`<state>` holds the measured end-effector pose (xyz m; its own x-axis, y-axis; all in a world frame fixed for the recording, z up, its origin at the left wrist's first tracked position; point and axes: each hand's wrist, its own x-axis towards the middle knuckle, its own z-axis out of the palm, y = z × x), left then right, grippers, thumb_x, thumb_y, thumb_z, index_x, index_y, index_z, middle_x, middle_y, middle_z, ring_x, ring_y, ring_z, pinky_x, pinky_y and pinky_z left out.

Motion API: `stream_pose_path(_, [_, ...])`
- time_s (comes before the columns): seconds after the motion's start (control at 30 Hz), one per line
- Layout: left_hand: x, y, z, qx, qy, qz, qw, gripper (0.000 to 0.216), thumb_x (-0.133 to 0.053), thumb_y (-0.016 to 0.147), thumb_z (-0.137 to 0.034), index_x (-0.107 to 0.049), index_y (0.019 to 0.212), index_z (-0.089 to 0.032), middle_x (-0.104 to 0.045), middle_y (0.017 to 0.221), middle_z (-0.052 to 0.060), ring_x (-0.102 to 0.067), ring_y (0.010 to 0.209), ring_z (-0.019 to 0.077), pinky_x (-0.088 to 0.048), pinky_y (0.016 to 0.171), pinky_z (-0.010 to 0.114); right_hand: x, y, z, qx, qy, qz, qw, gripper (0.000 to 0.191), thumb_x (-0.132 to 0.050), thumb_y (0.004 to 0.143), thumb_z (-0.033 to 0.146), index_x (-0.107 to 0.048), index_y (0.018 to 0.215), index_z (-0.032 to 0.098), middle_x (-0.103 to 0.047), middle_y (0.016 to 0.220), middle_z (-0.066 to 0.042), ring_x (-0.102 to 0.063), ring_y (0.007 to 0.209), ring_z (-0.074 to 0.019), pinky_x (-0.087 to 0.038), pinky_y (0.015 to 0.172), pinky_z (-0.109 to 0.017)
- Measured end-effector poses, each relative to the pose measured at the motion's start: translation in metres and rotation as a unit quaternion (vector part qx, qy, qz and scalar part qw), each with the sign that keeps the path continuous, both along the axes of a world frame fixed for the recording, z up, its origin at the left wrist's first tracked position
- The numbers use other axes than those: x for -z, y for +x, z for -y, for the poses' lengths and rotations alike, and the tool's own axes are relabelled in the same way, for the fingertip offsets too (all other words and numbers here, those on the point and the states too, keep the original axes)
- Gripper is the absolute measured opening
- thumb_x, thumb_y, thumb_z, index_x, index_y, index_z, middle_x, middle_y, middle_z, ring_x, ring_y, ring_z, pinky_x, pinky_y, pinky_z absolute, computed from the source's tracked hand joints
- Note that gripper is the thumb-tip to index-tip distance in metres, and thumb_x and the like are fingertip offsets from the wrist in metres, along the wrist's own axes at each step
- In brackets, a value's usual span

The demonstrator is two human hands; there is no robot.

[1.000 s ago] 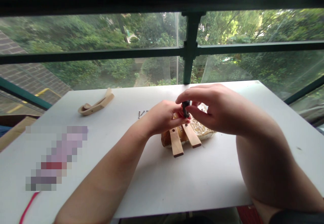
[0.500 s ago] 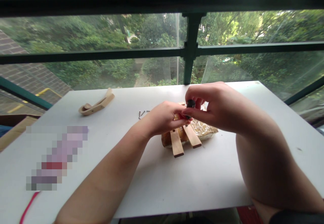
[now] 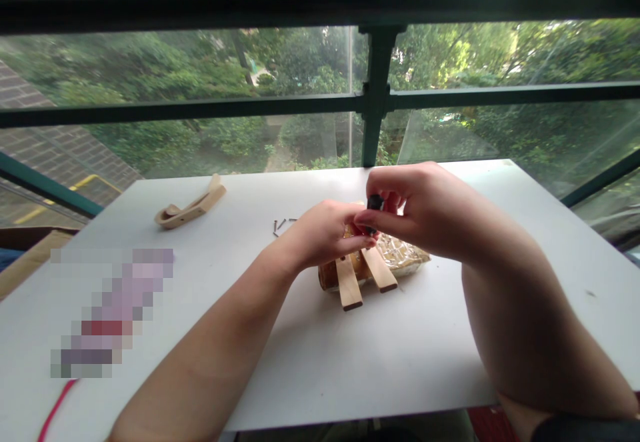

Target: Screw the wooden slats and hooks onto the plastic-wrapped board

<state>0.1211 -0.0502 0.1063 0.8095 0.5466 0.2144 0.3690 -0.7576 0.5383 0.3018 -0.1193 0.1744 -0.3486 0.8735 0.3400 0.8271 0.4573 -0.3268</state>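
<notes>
My right hand (image 3: 417,195), its fingers closed, grips a short black screwdriver (image 3: 375,203) held upright; its lower end is hidden. Pressed close beside it, my left hand (image 3: 333,232) has its thumb and fingers bent together around the screwdriver's lower end; what they pinch is out of sight. Below both hands, two pale wooden strips, a left strip (image 3: 349,285) and a right strip (image 3: 381,272), lie across a brown bundle (image 3: 329,277) partly covered in crinkled clear plastic (image 3: 403,252). Dark holes or screw heads show near the strips' upper ends.
Several loose screws (image 3: 281,224) lie on the white table (image 3: 320,355) left of my hands. A curved wooden piece (image 3: 193,212) rests at the back left. A blurred-out purple item (image 3: 120,309) with a red cord (image 3: 56,407) is at left. Green-framed windows (image 3: 375,95) stand behind the table.
The right thumb and the black screwdriver have shifted very slightly left, with a small turn of the fingers. The left hand, wooden strips and bundle stay nearly where they were.
</notes>
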Motion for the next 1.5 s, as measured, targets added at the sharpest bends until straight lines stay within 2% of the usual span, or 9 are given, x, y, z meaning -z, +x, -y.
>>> stream_pose_path(0.13, [0.0000,-0.0001,0.0000,0.008,-0.005,0.014,1.000,0.009,-0.065,0.082,-0.026,-0.069,0.089,-0.021,-0.071,0.085,-0.002,-0.064,0.078,0.0139,-0.044,0.069,0.024,0.0018,-0.0004,-0.0018,-0.006,0.008,0.009,1.000,0.017,-0.064,0.082,0.034,-0.057,0.076,0.020,-0.061,0.066,0.002,-0.051,0.058,-0.0109,-0.031,0.055,-0.025])
stream_pose_path(0.27, [0.0000,-0.0004,0.0006,-0.010,0.030,0.002,0.999,0.009,-0.065,0.081,-0.026,-0.067,0.085,-0.019,-0.069,0.078,-0.001,-0.060,0.069,0.0138,-0.042,0.062,0.024,0.0022,0.0008,-0.0013,-0.069,0.026,0.023,0.997,0.012,-0.061,0.082,0.028,-0.060,0.090,0.019,-0.063,0.078,-0.001,-0.054,0.069,-0.0138,-0.036,0.062,-0.027])
stream_pose_path(0.37, [0.0001,-0.0005,0.0005,-0.002,0.040,-0.004,0.999,0.011,-0.063,0.083,-0.026,-0.069,0.088,-0.018,-0.071,0.084,0.001,-0.063,0.075,0.0155,-0.045,0.066,0.025,0.0003,0.0031,0.0017,-0.121,0.019,0.012,0.992,0.020,-0.055,0.081,0.016,-0.061,0.100,0.018,-0.064,0.086,-0.002,-0.055,0.075,-0.0148,-0.038,0.067,-0.027])
stream_pose_path(0.43, [0.0003,-0.0005,-0.0001,0.012,0.036,0.000,0.999,0.012,-0.062,0.084,-0.027,-0.071,0.088,-0.019,-0.072,0.084,0.001,-0.064,0.076,0.0153,-0.045,0.068,0.024,-0.0014,0.0048,0.0035,-0.130,0.015,0.013,0.991,0.025,-0.053,0.080,0.012,-0.062,0.102,0.018,-0.065,0.088,-0.003,-0.056,0.076,-0.0146,-0.039,0.068,-0.027])
stream_pose_path(0.6, [0.0008,-0.0003,-0.0017,0.018,0.027,0.003,0.999,0.012,-0.063,0.085,-0.029,-0.072,0.089,-0.021,-0.073,0.087,0.000,-0.064,0.076,0.0142,-0.045,0.069,0.023,-0.0036,0.0068,0.0045,-0.094,0.006,0.030,0.995,0.023,-0.049,0.085,0.013,-0.065,0.101,0.019,-0.068,0.087,-0.002,-0.058,0.075,-0.0144,-0.039,0.070,-0.028])
stream_pose_path(0.83, [0.0012,-0.0004,-0.0013,0.020,0.007,0.003,1.000,0.015,-0.062,0.086,-0.031,-0.071,0.090,-0.020,-0.071,0.084,0.000,-0.063,0.075,0.0133,-0.045,0.069,0.023,-0.0037,0.0058,0.0046,-0.069,0.001,0.033,0.997,0.016,-0.053,0.086,0.018,-0.066,0.095,0.021,-0.067,0.083,-0.001,-0.058,0.072,-0.0133,-0.038,0.067,-0.027])
stream_pose_path(1.1, [0.0001,0.0002,-0.0006,0.034,0.033,0.003,0.999,0.014,-0.061,0.087,-0.032,-0.071,0.088,-0.022,-0.069,0.084,-0.001,-0.060,0.076,0.0135,-0.043,0.069,0.023,-0.0034,0.0034,0.0037,-0.058,0.002,0.028,0.998,0.008,-0.059,0.085,0.024,-0.065,0.085,0.018,-0.064,0.074,0.000,-0.053,0.065,-0.0117,-0.034,0.061,-0.026])
stream_pose_path(1.5, [0.0010,0.0011,-0.0013,0.024,0.041,-0.007,0.999,0.013,-0.062,0.085,-0.031,-0.068,0.081,-0.020,-0.068,0.083,-0.001,-0.060,0.078,0.0152,-0.042,0.069,0.025,-0.0018,0.0000,0.0033,-0.045,-0.001,0.018,0.999,0.012,-0.061,0.084,0.028,-0.057,0.077,0.019,-0.059,0.070,0.002,-0.048,0.062,-0.0101,-0.032,0.058,-0.025])
